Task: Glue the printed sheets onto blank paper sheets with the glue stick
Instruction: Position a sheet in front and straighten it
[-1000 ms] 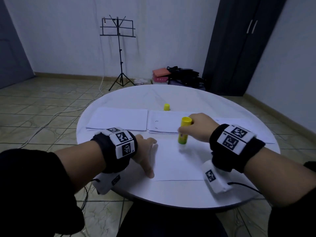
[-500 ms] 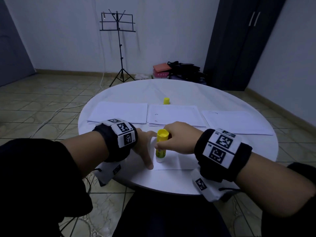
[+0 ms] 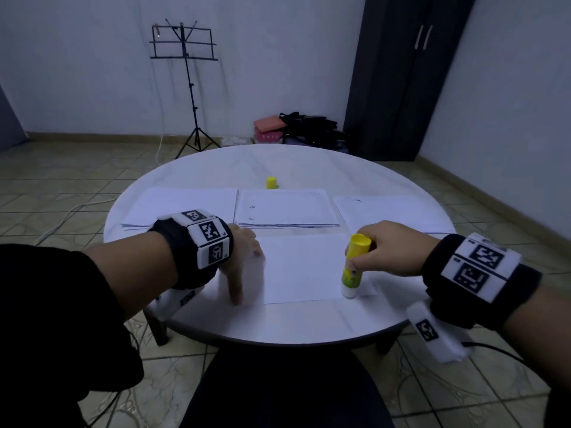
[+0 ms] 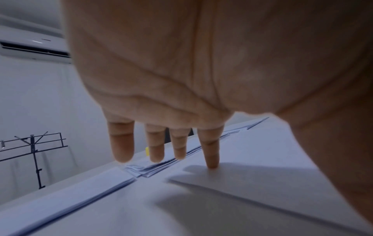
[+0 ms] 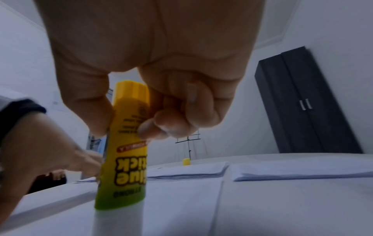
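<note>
A white sheet (image 3: 298, 268) lies on the round table's (image 3: 278, 325) near side. My right hand (image 3: 381, 253) grips the yellow glue stick (image 3: 353, 267) upside down, its white glue end pressed at the sheet's near right corner; the right wrist view shows the glue stick (image 5: 125, 151) between thumb and curled fingers. My left hand (image 3: 244, 261) rests at the sheet's left edge with straight fingers; in the left wrist view its index fingertip (image 4: 212, 165) presses on the sheet (image 4: 252, 175). The yellow cap (image 3: 271, 182) stands behind the middle stack.
Three paper stacks lie in a row across the table: left (image 3: 185, 206), middle (image 3: 285, 208) with small marks, right (image 3: 386, 211). A music stand (image 3: 188, 88), bags (image 3: 306, 128) and a dark wardrobe (image 3: 401, 75) are beyond the table.
My right hand carried the glue stick from the sheet's far side to its near left, then across to the near right corner. The left hand stayed on the sheet's left edge.
</note>
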The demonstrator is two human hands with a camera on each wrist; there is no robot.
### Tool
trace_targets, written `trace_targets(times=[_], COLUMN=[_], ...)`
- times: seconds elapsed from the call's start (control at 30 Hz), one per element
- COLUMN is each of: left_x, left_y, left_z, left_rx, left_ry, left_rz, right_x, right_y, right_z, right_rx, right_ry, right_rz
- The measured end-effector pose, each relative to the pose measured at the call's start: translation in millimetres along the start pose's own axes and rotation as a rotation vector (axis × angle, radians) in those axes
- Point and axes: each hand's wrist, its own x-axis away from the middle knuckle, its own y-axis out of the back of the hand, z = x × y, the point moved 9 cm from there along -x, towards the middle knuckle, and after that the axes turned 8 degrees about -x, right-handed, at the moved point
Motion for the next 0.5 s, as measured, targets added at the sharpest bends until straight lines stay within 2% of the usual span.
trace_targets(times=[0.1, 0.23, 0.37, 0.5], left_x=[-4, -8, -9, -12], left_y=[2, 3, 3, 2], left_z=[-2, -7, -11, -9], left_rx=[0.046, -0.017, -0.057, -0.052], left_ry=[0.004, -0.028, -0.030, -0.024], left_rz=[0.013, 0.028, 0.059, 0.054], right_x=[-10, -39, -65, -60], right_y=[12, 30, 26, 22], right_z=[-9, -8, -13, -13], right_rx=[0.008, -0.023, -0.002, 0.074], right_ry=[-0.035, -0.075, -0.140, -0.148], right_rz=[-0.034, -0.201, -0.172, -0.127])
